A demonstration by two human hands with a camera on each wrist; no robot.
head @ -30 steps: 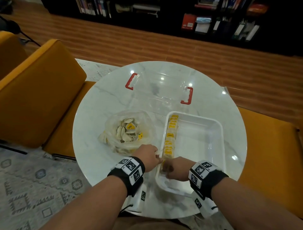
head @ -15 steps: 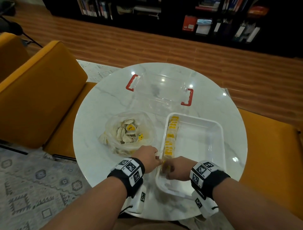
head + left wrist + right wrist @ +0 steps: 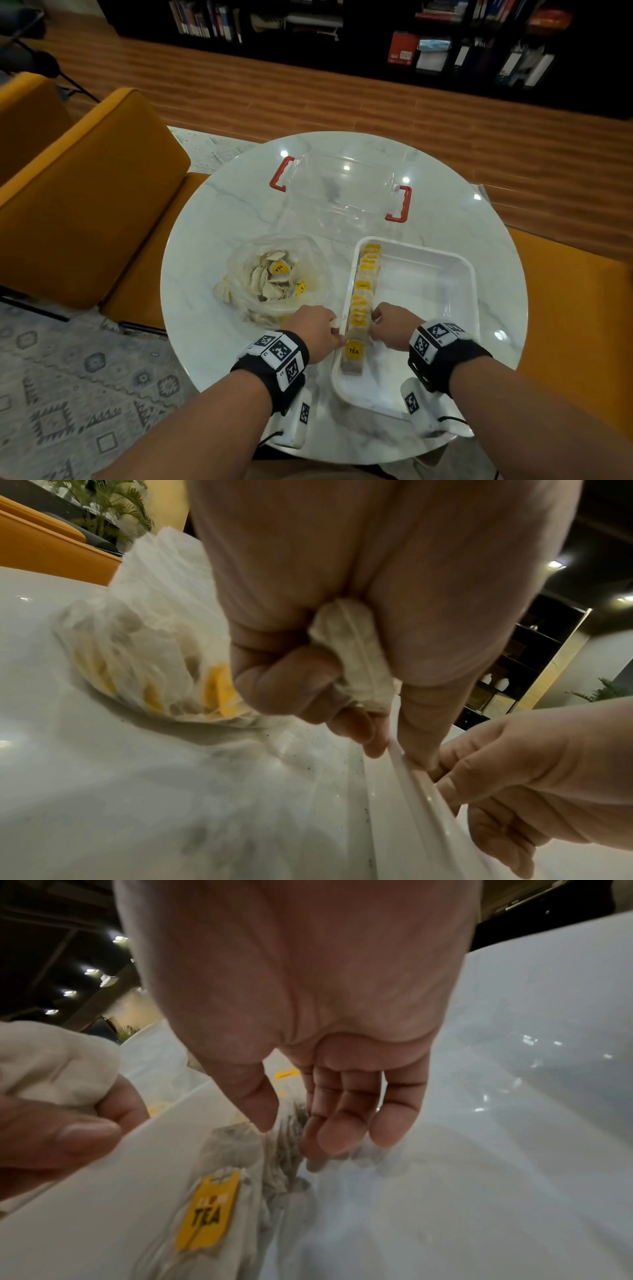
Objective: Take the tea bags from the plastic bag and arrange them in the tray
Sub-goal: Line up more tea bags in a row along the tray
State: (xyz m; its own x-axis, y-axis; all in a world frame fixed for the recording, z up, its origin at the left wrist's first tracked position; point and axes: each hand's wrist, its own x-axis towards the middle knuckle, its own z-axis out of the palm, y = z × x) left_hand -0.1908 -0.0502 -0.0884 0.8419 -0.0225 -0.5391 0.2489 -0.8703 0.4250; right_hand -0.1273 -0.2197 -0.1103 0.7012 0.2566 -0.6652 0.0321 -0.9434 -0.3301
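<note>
A white tray [image 3: 428,251] sits on the right of the table, with a row of tea bags [image 3: 364,284] standing along its left wall. One bag with a yellow TEA tag [image 3: 354,353] [image 3: 209,1218] lies at the row's near end. My right hand [image 3: 376,320] [image 3: 291,1137] is inside the tray, its relaxed fingers touching the bags just beyond that one. My left hand [image 3: 315,329] is at the tray's left rim [image 3: 404,772] and grips a crumpled tea bag [image 3: 352,653] in its curled fingers. The plastic bag [image 3: 274,277] [image 3: 143,653] of loose tea bags lies left of the tray.
A clear lid with red handles [image 3: 342,192] lies behind the tray on the round marble table [image 3: 222,212]. Yellow chairs stand at the left [image 3: 85,205] and at the right [image 3: 565,308]. Dark bookshelves stand beyond the wooden floor.
My right hand has shifted a little away from the near end of the row, uncovering the TEA-tagged bag. My left hand has stayed at the tray rim.
</note>
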